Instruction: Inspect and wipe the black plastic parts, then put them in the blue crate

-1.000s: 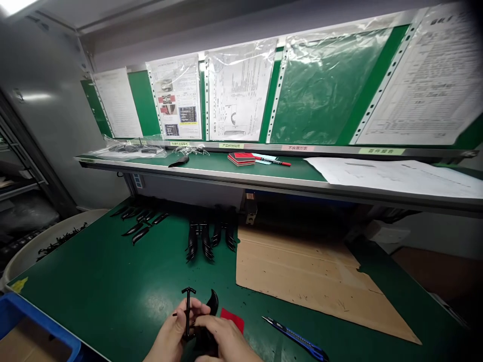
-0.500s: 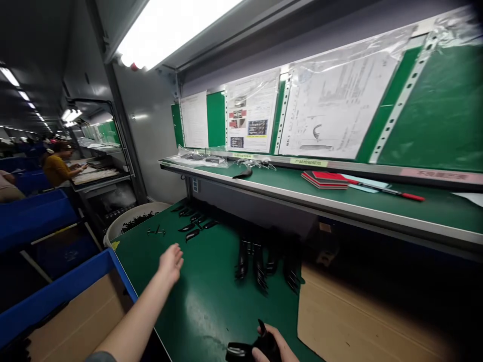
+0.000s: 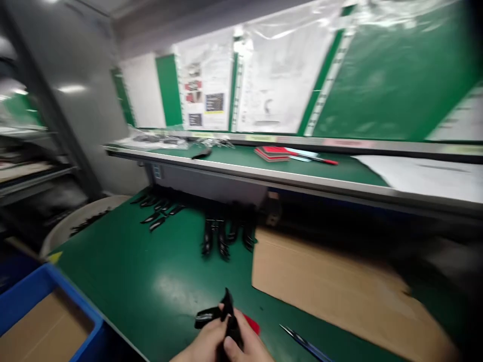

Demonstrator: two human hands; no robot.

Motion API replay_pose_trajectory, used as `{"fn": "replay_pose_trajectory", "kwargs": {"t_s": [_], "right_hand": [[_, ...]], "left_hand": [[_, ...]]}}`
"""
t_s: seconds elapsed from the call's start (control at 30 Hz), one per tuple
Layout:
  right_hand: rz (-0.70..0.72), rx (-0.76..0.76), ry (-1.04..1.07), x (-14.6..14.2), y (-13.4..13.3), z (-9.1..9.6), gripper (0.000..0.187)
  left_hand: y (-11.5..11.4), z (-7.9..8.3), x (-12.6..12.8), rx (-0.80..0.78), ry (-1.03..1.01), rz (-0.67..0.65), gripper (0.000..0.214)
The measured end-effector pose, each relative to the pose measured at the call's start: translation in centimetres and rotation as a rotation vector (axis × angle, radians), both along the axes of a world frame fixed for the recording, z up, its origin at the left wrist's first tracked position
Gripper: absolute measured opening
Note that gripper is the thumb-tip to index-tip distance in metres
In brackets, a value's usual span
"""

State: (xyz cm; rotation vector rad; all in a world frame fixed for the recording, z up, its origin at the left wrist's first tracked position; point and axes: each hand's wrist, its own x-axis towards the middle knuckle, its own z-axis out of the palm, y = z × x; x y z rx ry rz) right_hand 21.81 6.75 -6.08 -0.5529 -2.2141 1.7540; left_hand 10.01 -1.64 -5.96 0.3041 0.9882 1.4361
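My right hand [image 3: 247, 343] is closed around shiny black curved plastic parts [image 3: 226, 306] low in the middle of the head view, above the green table [image 3: 124, 281]. One pointed part stands up from the grip, and another [image 3: 207, 317] sticks out to the left. Against the same parts, my left hand [image 3: 209, 343] is closed; its fingertips are partly hidden and blurred. Something red [image 3: 252, 324] shows just behind my right hand. To the right lies a tweezers-like metal tool [image 3: 302, 342].
Black curved parts lie in groups at the back left [image 3: 156, 216] and back middle [image 3: 215, 239]. A cardboard sheet [image 3: 332, 281] covers the right side. A blue crate [image 3: 85, 314] and a round bin [image 3: 53, 236] stand left. Overhead runs a shelf [image 3: 234, 168].
My left hand has come back from its outstretched, open position to the black parts in my right hand. A small branched black piece near the bin no longer shows. The view has turned right.
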Motion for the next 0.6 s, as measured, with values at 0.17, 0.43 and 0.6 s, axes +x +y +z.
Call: {"fn": "replay_pose_trajectory", "kwargs": {"t_s": [0.17,0.43,0.6], "right_hand": [[-0.383,0.453,-0.367,6.0,3.6,0.7,0.045],[-0.623,0.584,-0.542,12.2,5.8,-3.9,0.010],[-0.497,0.451,-0.354,11.0,3.9,-0.9,0.015]], "left_hand": [[-0.5,0.5,0.8,-0.032,-0.031,-0.136,0.042],[-0.2,3.7,1.7,-0.127,-0.145,-0.290,0.062],[0.0,4.9,1.4,-0.111,-0.070,-0.382,0.049]]}}
